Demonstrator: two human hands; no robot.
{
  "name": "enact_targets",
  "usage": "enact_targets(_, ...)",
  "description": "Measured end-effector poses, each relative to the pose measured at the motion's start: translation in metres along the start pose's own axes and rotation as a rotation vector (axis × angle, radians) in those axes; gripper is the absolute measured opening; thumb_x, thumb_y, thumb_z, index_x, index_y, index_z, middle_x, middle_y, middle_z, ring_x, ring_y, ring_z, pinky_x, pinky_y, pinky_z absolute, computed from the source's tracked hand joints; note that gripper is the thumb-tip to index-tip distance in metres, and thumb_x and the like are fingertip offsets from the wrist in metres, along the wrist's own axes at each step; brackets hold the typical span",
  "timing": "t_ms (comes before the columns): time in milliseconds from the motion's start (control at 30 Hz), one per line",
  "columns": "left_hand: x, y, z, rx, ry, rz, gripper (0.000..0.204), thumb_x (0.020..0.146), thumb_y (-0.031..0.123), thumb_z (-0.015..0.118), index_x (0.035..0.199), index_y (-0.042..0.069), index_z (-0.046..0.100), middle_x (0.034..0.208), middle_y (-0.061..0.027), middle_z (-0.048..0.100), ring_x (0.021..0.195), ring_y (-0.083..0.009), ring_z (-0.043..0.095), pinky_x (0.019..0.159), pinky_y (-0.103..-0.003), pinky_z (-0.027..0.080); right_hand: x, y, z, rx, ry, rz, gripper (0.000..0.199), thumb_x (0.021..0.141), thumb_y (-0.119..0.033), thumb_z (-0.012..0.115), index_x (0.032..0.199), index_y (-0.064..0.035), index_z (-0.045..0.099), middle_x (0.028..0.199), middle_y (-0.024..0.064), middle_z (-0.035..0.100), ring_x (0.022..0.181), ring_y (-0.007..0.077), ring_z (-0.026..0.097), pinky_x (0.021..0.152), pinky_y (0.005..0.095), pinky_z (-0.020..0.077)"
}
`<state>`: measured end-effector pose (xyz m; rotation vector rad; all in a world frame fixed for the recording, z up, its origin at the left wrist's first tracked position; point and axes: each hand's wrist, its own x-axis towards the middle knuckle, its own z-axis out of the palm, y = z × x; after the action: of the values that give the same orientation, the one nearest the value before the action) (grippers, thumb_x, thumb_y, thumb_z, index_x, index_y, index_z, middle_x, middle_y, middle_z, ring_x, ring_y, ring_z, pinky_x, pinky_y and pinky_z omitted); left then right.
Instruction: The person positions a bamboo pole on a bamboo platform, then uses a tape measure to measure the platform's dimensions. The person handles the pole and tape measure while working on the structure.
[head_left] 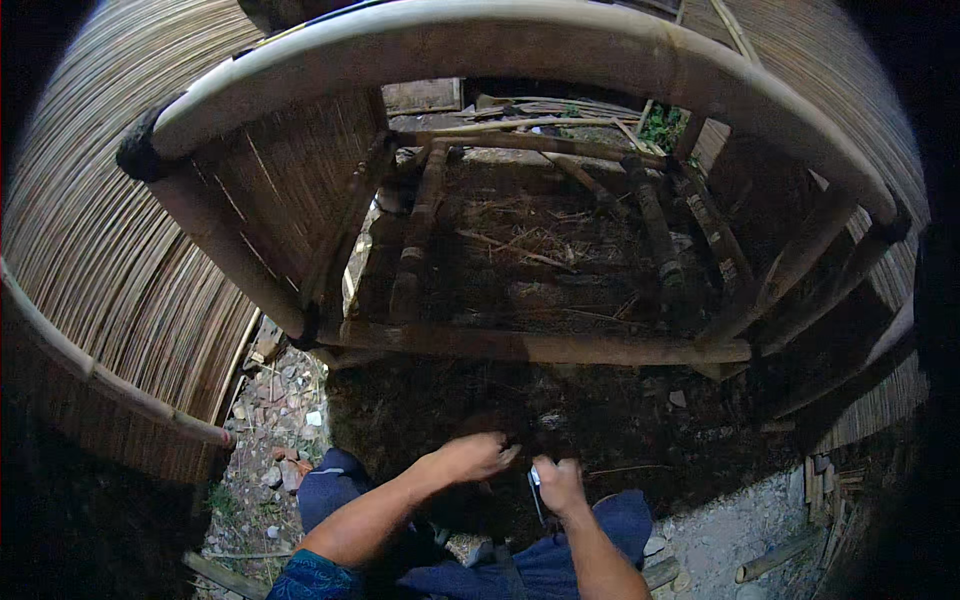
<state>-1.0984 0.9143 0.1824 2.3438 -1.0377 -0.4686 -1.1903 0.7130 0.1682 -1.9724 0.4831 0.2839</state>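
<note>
Both my hands are held close together above dark ground, just in front of a bamboo frame (540, 346). My left hand (477, 457) is closed, its fingertips pinched together and pointing right. Whatever sits in that pinch is too small and dark to make out. A short gap away, my right hand (562, 484) is curled in a fist around a slim object (536, 490). It has a pale, shiny upper end, and a thin dark part runs down from it beside the hand. Its exact kind does not show.
Woven slatted panels (120, 250) rise at the left and right. A thick bamboo rail (480, 25) arches across the top. Straw (525, 240) litters the ground inside the frame. Stones (285, 470) lie at the left, and cut bamboo pieces (780, 555) at the lower right.
</note>
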Motion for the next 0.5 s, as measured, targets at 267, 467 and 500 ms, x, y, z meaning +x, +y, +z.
enact_targets(267, 0.010, 0.046, -0.035, -0.316, 0.108, 0.002, 0.037, 0.111, 0.029, 0.050, 0.140, 0.018, 0.070, 0.078, -0.0203, 0.064, 0.066, -0.0337, 0.063, 0.063, -0.043, 0.052, 0.008, -0.001, 0.017, 0.719, 0.148, -0.344, 0.028, 0.101, -0.018, 0.065, 0.122, -0.0007, 0.070, 0.118, 0.0058, 0.071, 0.108, 0.0218, 0.066, 0.100, 0.0407, 0.0507)
enact_targets(467, 0.013, 0.007, -0.019, -0.401, -0.226, -0.067, 0.044, 0.111, 0.039, 0.047, 0.130, 0.007, 0.070, 0.121, -0.0274, 0.071, 0.113, -0.0396, 0.070, 0.094, -0.048, 0.055, 0.045, 0.051, 0.059, 1.129, 0.016, -0.265, 0.046, 0.104, -0.034, 0.057, 0.137, -0.0017, 0.063, 0.131, 0.0115, 0.067, 0.116, 0.0262, 0.064, 0.104, 0.0406, 0.0498)
enact_targets(500, 0.019, 0.008, -0.025, -0.422, -0.278, -0.044, 0.043, 0.110, 0.038, 0.048, 0.131, 0.007, 0.069, 0.124, -0.0273, 0.070, 0.116, -0.0400, 0.068, 0.096, -0.048, 0.054, 0.047, 0.050, 0.056, 1.156, 0.017, -0.252, 0.047, 0.104, -0.034, 0.057, 0.138, -0.0019, 0.061, 0.130, 0.0124, 0.067, 0.114, 0.0265, 0.065, 0.101, 0.0406, 0.0508)
